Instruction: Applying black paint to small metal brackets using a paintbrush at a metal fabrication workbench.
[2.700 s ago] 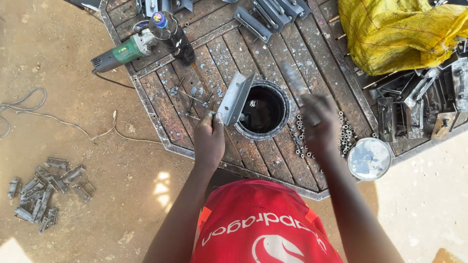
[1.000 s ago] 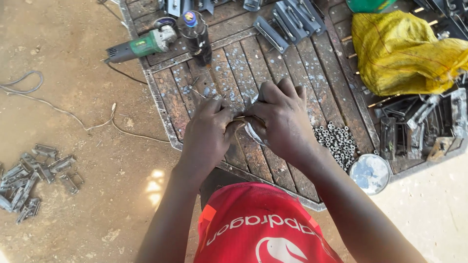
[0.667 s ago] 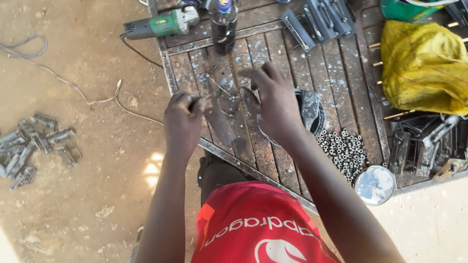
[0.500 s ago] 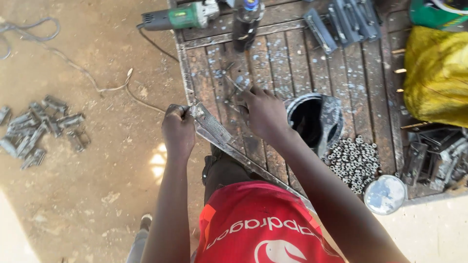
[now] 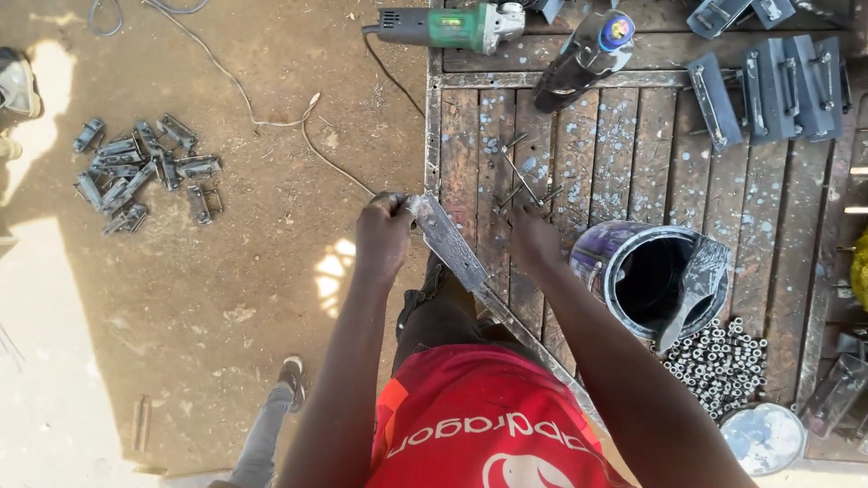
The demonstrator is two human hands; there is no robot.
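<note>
Left hand (image 5: 382, 239) is clenched around the upper end of a flat metal bracket (image 5: 449, 242), at the left edge of the worktable (image 5: 633, 145). The bracket's long axis runs diagonally, from the fist down and to the right toward the person's body, so the free end lies right of and below the grip, partly over the table's edge rail.

Right hand (image 5: 533, 237) rests on the table slats, just right of the bracket's middle, near a few loose thin rods (image 5: 523, 176). Whether it is pinching anything I cannot tell; the fingers are hidden under the back of the hand. The left hand has the bracket; the right hand is near it but apart.

Containers and markings:
- black paint can (image 5: 653, 278), round and open, right of the right hand, a flat piece leaning in it
- pile of small nuts (image 5: 719, 366) below the can
- shiny round lid (image 5: 762, 437) at the bottom right
- dark bottle (image 5: 583, 59) with a blue-and-yellow cap, lying at the top
- green angle grinder (image 5: 452, 25) at the table's top left corner
- heap of grey metal fittings (image 5: 140, 172) on the dirt, far left
</note>
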